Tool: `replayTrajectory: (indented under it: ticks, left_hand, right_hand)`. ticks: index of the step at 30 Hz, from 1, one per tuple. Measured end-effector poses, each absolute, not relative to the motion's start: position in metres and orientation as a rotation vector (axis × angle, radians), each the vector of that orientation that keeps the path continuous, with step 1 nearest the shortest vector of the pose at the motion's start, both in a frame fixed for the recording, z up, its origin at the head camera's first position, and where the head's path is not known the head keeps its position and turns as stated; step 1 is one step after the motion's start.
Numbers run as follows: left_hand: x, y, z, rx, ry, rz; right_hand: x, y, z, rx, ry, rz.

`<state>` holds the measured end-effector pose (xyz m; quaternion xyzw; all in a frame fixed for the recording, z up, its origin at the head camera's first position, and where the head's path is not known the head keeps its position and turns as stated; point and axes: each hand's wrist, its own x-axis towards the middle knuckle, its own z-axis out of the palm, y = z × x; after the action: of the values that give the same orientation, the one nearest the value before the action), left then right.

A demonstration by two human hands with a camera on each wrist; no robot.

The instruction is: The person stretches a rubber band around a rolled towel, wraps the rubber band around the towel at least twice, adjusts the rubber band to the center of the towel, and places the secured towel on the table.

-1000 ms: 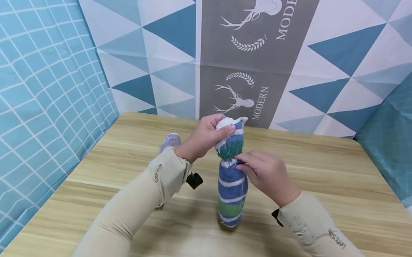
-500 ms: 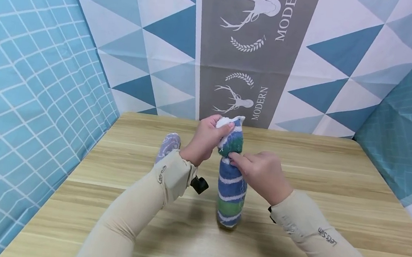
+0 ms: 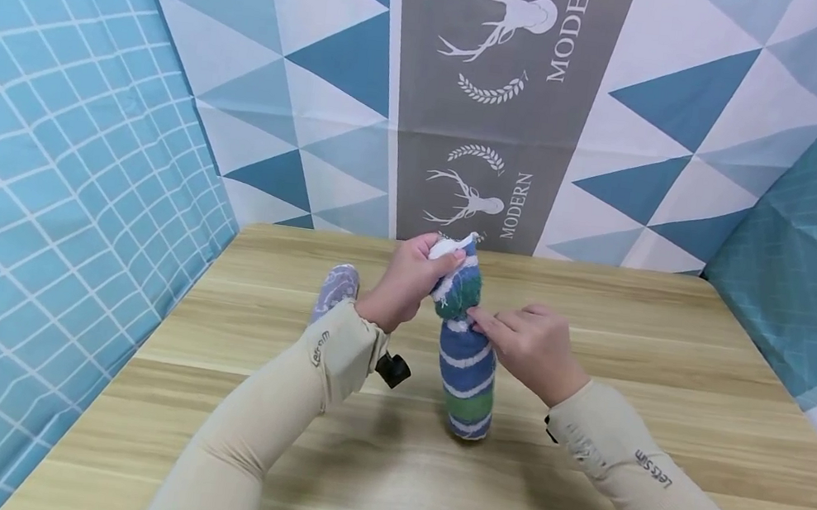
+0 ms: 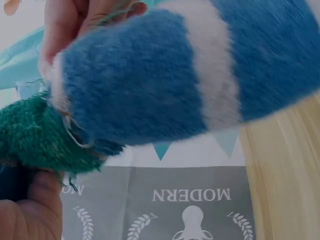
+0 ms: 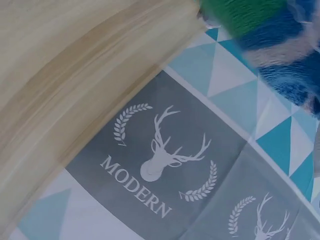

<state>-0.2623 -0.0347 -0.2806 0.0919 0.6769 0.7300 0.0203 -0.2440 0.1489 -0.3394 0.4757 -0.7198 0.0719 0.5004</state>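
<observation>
In the head view a fuzzy striped sock (image 3: 467, 373) in blue, white and green hangs or stands nearly upright at the table's middle, narrowed at a neck below its top. It looks filled; what is inside is hidden. My left hand (image 3: 406, 278) grips its top, thumb in front. At the neck, the fingertips of my right hand (image 3: 537, 347) pinch the fabric. Loose threads show at that neck on the sock (image 4: 135, 80) in the left wrist view. The right wrist view catches only part of the sock (image 5: 280, 45) at its upper right corner.
A lavender patterned object (image 3: 336, 287) lies on the wooden table (image 3: 669, 332) to the left, partly behind my left forearm. A printed cloth backdrop (image 3: 468, 112) rises behind the table, with a blue checked cloth (image 3: 68, 153) along the left side.
The sock's lower end has swung slightly right and away. My right hand shifted left at the neck, then slightly back right. My left hand stays at the top.
</observation>
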Motion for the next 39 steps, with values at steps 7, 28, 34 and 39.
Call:
replayTrajectory:
  ticks: [7, 28, 34, 39]
  left_hand:
    - [-0.263, -0.025, -0.285, 0.238, 2.084, 2.187]
    - [-0.265, -0.024, -0.292, 0.263, 2.165, 2.128]
    - [-0.266, -0.026, -0.300, 0.368, 2.215, 2.051]
    - [-0.269, -0.028, -0.302, 0.370, 2.241, 2.041]
  right_hand:
    - [-0.249, 0.155, -0.338, 1.284, -1.786, 0.399]
    - [-0.244, 0.147, -0.340, 1.275, -1.908, 0.407]
    - [-0.234, 0.157, -0.334, 1.390, -2.208, 0.614]
    - [-0.227, 0.158, -0.329, 1.397, -2.345, 0.627]
